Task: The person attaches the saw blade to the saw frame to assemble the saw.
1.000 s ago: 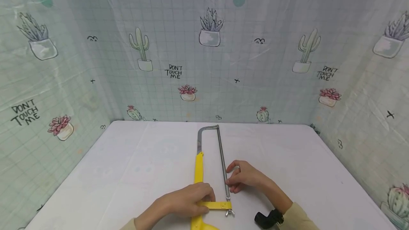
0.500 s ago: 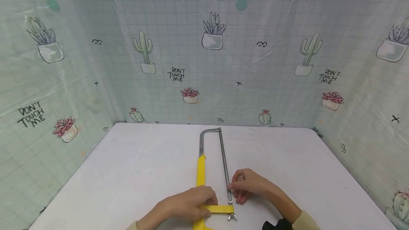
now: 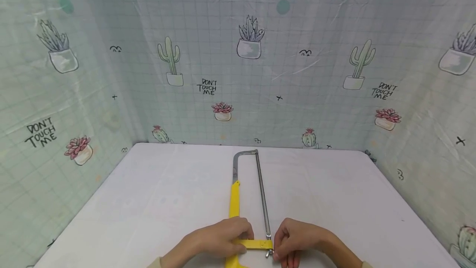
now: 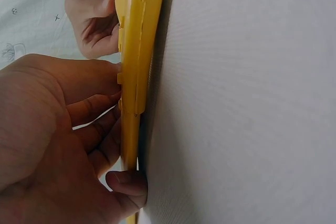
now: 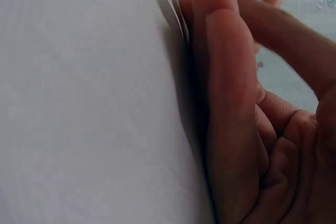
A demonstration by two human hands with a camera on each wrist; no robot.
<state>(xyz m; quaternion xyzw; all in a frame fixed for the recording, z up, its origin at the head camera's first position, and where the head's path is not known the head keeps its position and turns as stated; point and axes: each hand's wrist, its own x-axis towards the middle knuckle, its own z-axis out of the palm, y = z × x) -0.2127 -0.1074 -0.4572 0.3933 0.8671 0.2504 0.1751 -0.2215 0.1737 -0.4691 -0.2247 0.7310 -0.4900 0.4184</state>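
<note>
A hacksaw with a yellow frame (image 3: 234, 199) lies flat on the white table, its metal blade (image 3: 262, 193) on the right side. My left hand (image 3: 221, 237) grips the frame near its yellow crosspiece (image 3: 256, 244); in the left wrist view the fingers of this hand (image 4: 92, 85) lie against the yellow edge. At the crosspiece's right end, thumb and fingertips of my right hand (image 3: 297, 237) pinch the wing nut (image 3: 269, 254), which they partly cover. The right wrist view shows this hand (image 5: 231, 103) low over the table, its contact with the nut hidden.
The white table (image 3: 167, 185) extends to both sides of the saw. Behind it and at the sides hangs a pale cloth (image 3: 297, 106) printed with cacti and potted plants. The saw's handle end runs out of the head view at the bottom.
My right hand has moved from beside the blade down toward me to the wing nut. My left hand keeps its hold on the frame. The head view has shifted slightly.
</note>
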